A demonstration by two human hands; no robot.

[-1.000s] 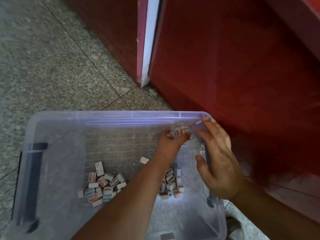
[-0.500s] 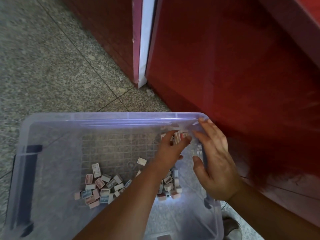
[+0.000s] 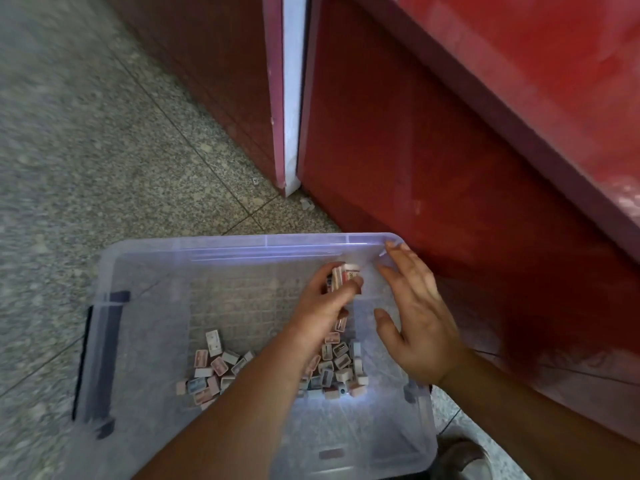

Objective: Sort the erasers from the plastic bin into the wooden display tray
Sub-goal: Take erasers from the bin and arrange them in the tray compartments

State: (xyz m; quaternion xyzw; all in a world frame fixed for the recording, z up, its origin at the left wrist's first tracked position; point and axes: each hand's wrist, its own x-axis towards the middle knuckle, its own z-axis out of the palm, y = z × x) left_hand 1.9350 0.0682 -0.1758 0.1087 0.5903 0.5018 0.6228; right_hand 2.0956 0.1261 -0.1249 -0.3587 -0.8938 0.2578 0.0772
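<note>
The plastic bin [image 3: 221,242], clear and open-topped, is sitting on the speckled stone floor [image 3: 104,168], its far right corner lying close to the foot of a red cabinet [image 3: 433,150]; a dark clip [image 3: 100,358] is sitting on the bin's left end wall. The left hand [image 3: 322,306] is reaching in from the near side toward the far right corner; its fingers and thumb are curling round a small stack of erasers [image 3: 341,277], several pieces pressed side by side, and holding them above the bin's bottom. The right hand [image 3: 420,320] is hovering just beside the left, over the bin's right wall; its fingers are lying straight and spread apart, with nothing in them; the fingertips are reaching to the far right corner of the rim, though whether they are touching the plastic I cannot tell. Loose erasers are lying in two heaps on the bin's bottom; the left heap [image 3: 214,368] is lying near the middle, left of the left forearm, and the right heap [image 3: 341,368] is lying below the left wrist, nearer the right wall; the pieces are showing as small rectangular blocks in printed sleeves, tumbled at all angles, many touching. A white strip [image 3: 292,98] is running up between two red panels of the cabinet; a dark shoe [image 3: 464,455] is showing by the bin's near right corner, outside it.
</note>
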